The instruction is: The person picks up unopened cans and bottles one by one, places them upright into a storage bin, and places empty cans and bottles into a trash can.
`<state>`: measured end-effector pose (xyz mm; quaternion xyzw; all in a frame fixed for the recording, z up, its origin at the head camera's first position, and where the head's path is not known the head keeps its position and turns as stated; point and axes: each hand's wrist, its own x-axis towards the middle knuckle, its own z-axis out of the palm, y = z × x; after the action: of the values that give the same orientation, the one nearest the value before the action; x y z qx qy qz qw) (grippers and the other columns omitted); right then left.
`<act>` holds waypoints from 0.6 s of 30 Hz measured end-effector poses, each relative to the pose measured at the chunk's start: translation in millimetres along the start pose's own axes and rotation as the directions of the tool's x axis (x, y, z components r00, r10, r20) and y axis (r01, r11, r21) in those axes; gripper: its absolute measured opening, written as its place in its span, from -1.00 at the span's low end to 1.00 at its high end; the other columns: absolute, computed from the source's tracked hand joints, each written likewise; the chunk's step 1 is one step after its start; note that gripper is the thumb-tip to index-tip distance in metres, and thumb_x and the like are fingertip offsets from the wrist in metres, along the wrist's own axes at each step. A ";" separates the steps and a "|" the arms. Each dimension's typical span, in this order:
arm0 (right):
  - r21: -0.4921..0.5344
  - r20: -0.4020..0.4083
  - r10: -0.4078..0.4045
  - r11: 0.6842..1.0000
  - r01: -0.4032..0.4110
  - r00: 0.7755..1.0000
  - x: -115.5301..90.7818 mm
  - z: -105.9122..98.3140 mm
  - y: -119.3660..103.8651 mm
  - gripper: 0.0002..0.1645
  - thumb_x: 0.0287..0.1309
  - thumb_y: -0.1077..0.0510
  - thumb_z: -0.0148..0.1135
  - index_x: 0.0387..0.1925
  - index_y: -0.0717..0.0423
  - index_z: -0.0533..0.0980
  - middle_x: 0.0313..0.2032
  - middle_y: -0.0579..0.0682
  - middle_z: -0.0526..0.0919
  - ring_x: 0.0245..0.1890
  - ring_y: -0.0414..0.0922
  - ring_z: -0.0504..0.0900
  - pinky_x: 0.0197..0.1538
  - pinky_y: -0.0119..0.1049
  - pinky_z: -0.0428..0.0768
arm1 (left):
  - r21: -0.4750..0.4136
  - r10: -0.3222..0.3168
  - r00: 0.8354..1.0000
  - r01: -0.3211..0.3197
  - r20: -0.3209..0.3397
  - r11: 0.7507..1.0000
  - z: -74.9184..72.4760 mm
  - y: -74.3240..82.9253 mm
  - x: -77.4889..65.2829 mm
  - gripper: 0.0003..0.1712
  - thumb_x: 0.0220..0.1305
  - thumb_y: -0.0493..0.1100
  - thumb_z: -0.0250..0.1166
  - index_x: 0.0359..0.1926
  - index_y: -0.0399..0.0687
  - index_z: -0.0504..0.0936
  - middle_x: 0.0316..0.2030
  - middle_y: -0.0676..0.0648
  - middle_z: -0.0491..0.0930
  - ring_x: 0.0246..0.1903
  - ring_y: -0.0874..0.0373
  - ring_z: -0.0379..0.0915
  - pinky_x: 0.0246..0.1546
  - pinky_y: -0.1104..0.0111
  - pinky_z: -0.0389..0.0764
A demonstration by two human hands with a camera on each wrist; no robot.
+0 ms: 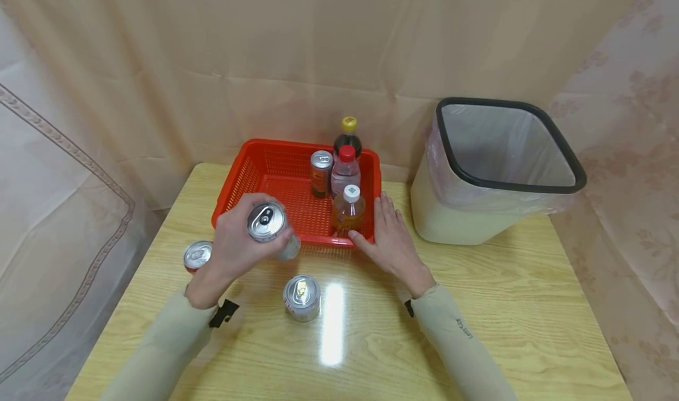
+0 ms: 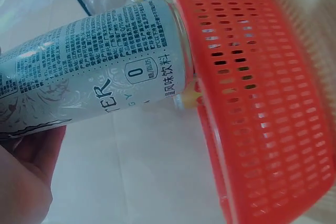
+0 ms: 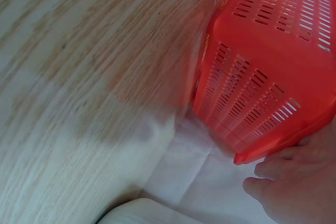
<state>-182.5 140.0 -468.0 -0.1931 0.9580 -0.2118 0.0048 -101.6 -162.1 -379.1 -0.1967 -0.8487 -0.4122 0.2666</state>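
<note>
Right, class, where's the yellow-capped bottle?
In the head view, the yellow-capped bottle stands back right in the red basket, behind the red-capped bottle.

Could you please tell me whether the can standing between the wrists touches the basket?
Apart: the head view shows a strip of tabletop between the can and the basket.

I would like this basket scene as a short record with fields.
Red perforated plastic basket: orange-brown metal can, yellow-capped plastic bottle, red-capped bottle, white-capped bottle
Left hand: grips tall white metal can near basket's front rim
Right hand: touches basket's right front corner
Light wooden table: upright red metal can, upright pale metal can
Cream plastic bin: black-rimmed, lined, right of basket
</note>
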 end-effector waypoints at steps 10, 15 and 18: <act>-0.005 0.003 0.005 1.000 -0.005 1.000 0.5 -0.4 0.5 0.34 0.31 -0.62 -0.13 0.63 0.31 -0.17 0.64 0.22 -0.20 0.64 0.12 -0.22 0.61 0.11 -0.14 | -0.001 -0.069 0.998 0.069 0.013 0.998 13.0 7.0 24.8 -0.36 0.05 -0.17 0.62 0.09 -0.22 0.49 -0.08 -0.15 0.69 -0.09 -0.04 0.67 -0.09 0.05 0.73; -0.008 0.005 -0.001 1.000 0.001 1.000 0.7 0.1 1.2 0.33 0.32 -0.61 -0.12 0.62 0.32 -0.16 0.64 0.23 -0.20 0.64 0.12 -0.22 0.60 0.12 -0.14 | 0.004 -0.163 0.986 0.163 0.034 0.987 23.6 3.2 36.2 -0.32 0.10 -0.15 0.61 0.15 -0.20 0.45 0.00 -0.17 0.66 0.01 -0.07 0.64 0.03 0.01 0.70; -0.004 0.005 0.001 1.000 -0.001 1.000 0.7 -0.6 1.2 0.33 0.32 -0.60 -0.11 0.63 0.31 -0.16 0.64 0.22 -0.21 0.64 0.12 -0.22 0.60 0.11 -0.14 | 0.015 -0.200 0.977 0.200 0.072 0.980 29.6 -0.3 41.8 -0.30 0.11 -0.13 0.61 0.17 -0.17 0.45 0.02 -0.17 0.66 0.03 -0.07 0.63 0.07 0.02 0.68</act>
<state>-183.6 141.0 -467.9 -0.1932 0.9586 -0.2092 0.0067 -143.0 -133.6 -369.0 -0.1243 -0.8750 -0.4260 0.1934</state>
